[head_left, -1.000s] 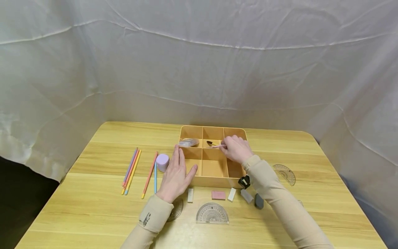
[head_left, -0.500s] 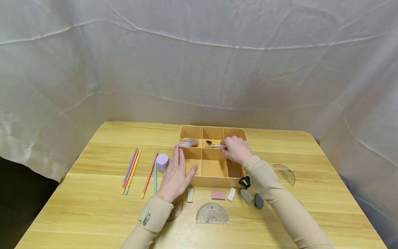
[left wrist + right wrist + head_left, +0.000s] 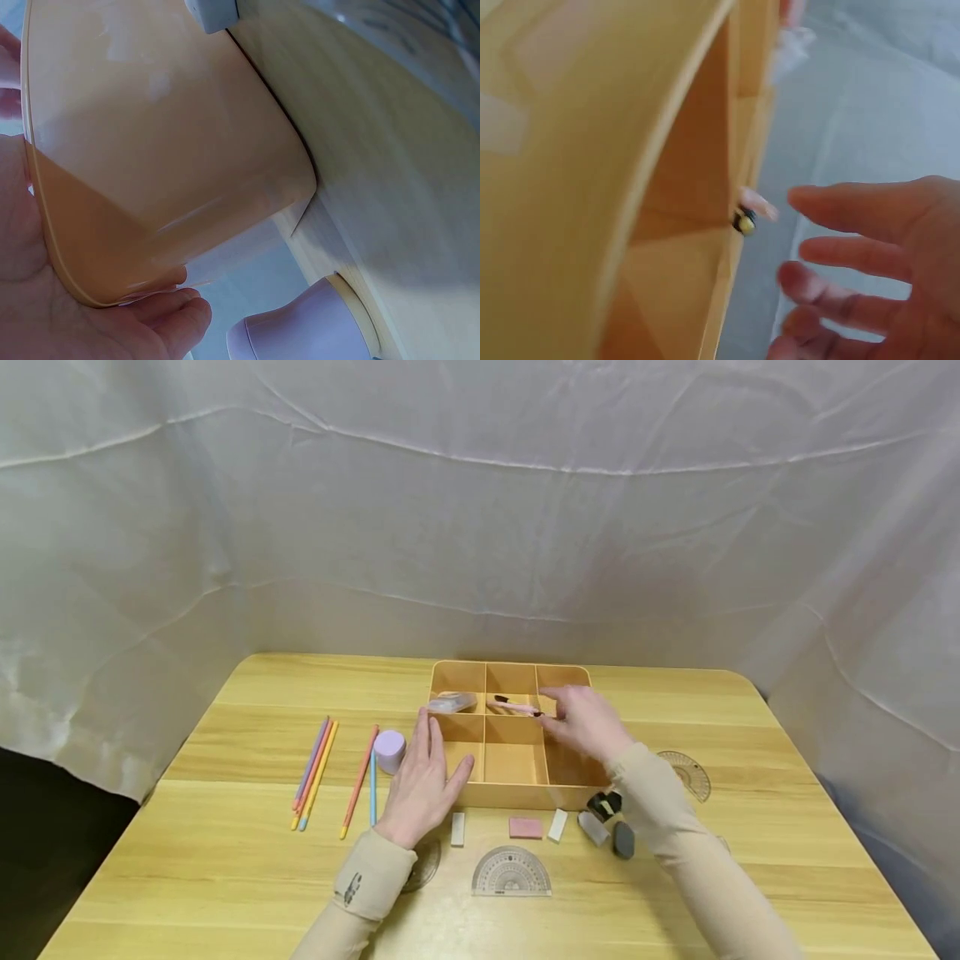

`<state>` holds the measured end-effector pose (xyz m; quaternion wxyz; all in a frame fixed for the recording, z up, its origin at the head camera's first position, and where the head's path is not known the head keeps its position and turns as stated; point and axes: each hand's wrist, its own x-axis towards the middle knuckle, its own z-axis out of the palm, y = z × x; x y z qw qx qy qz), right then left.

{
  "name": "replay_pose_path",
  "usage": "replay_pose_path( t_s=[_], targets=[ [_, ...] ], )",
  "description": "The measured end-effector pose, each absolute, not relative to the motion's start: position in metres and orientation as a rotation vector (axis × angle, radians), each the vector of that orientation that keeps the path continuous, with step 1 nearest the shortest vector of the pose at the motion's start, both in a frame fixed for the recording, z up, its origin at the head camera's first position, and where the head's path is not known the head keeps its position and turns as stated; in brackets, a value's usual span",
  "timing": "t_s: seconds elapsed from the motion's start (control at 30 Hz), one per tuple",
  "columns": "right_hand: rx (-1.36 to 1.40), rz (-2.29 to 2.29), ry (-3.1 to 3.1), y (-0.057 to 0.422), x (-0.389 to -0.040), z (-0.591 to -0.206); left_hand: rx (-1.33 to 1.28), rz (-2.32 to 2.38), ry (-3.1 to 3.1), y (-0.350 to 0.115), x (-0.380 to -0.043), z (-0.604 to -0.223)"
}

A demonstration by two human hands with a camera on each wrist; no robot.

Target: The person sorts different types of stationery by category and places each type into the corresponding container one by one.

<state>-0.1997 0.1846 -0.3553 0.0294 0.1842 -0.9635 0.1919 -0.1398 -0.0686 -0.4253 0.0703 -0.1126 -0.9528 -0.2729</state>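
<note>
A tan divided organizer [image 3: 510, 796] stands on the wooden table. My left hand [image 3: 420, 785] rests at its front left corner, fingers extended along the side and thumb spread; in the left wrist view the palm lies against the rim. My right hand [image 3: 585, 722] is over the right-hand compartments, thumb and forefinger apart. In the right wrist view this hand [image 3: 862, 270] has nothing between its fingers. Just left of it, a slim pink stick-like item [image 3: 517, 706] with a dark end lies across the back middle compartment, beside a dark-tipped item [image 3: 501, 699]. A clear packet [image 3: 452, 702] occupies the back left compartment.
Left of the organizer are several coloured pencils [image 3: 318, 768] and a lilac cylinder [image 3: 390, 752]. In front lie a pink eraser [image 3: 525, 828], white erasers [image 3: 557, 826], grey blocks [image 3: 623, 841] and a clear protractor [image 3: 512, 872]. Another protractor [image 3: 686, 775] lies right. A black object [image 3: 604, 806] is beside the right sleeve.
My right hand has let go of the pink item and moved slightly right, its fingers now spread. The pink item stays in the back middle compartment. My left hand holds its place.
</note>
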Motion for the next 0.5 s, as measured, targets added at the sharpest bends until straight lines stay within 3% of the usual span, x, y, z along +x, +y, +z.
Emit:
replay_pose_path(
  t_s=[0.2, 0.5],
  targets=[
    [0.355, 1.041, -2.755, 0.242, -0.175, -0.366, -0.352, -0.828, -2.858, -0.069, -0.141, -0.424],
    [-0.165, 1.326, -2.653, 0.334, -0.14, -0.426, -0.337, -0.816, -2.877, -0.074, -0.14, -0.424]
  ],
)
